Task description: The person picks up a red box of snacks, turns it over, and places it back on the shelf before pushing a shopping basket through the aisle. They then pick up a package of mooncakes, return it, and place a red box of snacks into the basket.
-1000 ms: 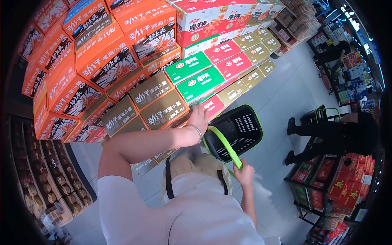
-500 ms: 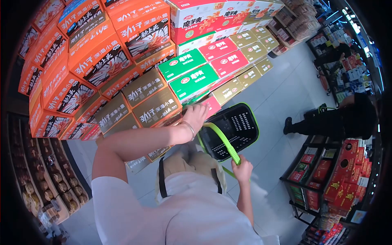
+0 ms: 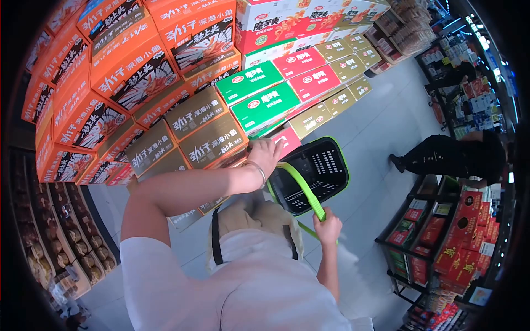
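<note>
My left hand, with a bracelet at the wrist, reaches to the lower front edge of the stacked snack boxes. Its fingers lie over the edge beside a pink box, below a green box and next to a brown-gold box. The fingertips are partly hidden, and nothing shows held in them. My right hand is closed round the bright green handle of a black shopping basket. The basket hangs in front of my legs, tilted, its perforated inside facing me.
Orange boxes rise high on the left, with red boxes and gold boxes further right. A person in dark clothes stands at the right, above a shelf of red packages. Bins of packaged goods line the lower left.
The person in dark clothes at the right has shifted posture slightly, and a hand now shows. My view has turned a little; both my hands stay where they were.
</note>
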`<state>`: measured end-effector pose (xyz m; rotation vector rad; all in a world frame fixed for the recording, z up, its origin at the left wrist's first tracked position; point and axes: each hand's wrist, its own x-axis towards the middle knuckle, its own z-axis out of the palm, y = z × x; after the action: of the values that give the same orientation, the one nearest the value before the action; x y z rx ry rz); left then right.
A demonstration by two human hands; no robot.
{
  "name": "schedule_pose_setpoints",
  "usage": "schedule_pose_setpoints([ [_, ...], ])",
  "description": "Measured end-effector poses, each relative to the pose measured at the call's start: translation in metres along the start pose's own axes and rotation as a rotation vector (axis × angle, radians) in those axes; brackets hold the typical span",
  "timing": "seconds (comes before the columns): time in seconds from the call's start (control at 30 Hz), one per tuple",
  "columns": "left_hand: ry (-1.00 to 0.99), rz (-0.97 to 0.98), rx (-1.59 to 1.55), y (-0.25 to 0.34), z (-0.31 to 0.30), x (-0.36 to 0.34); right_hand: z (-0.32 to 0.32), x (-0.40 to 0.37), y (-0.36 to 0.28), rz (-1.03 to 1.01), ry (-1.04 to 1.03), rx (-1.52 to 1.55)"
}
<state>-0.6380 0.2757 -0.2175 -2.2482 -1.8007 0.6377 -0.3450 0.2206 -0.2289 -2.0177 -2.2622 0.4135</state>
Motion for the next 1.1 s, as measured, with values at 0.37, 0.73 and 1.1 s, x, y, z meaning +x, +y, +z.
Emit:
schedule_pose_setpoints([
  [0.37, -0.05, 0.064, -0.154, -0.008, -0.009, -0.001, 0.004, -0.006, -0.006, -0.021, 0.068, 0.023],
  [0.73, 0.022, -0.005, -0.305, 0.002, -0.009, -0.009, 0.004, -0.006, -0.007, -0.008, 0.03, 0.0],
  [1.1, -0.043, 0.184, -0.497, -0.025, -0.042, -0.008, -0.001, -0.004, -0.003, 0.024, 0.0, -0.016],
])
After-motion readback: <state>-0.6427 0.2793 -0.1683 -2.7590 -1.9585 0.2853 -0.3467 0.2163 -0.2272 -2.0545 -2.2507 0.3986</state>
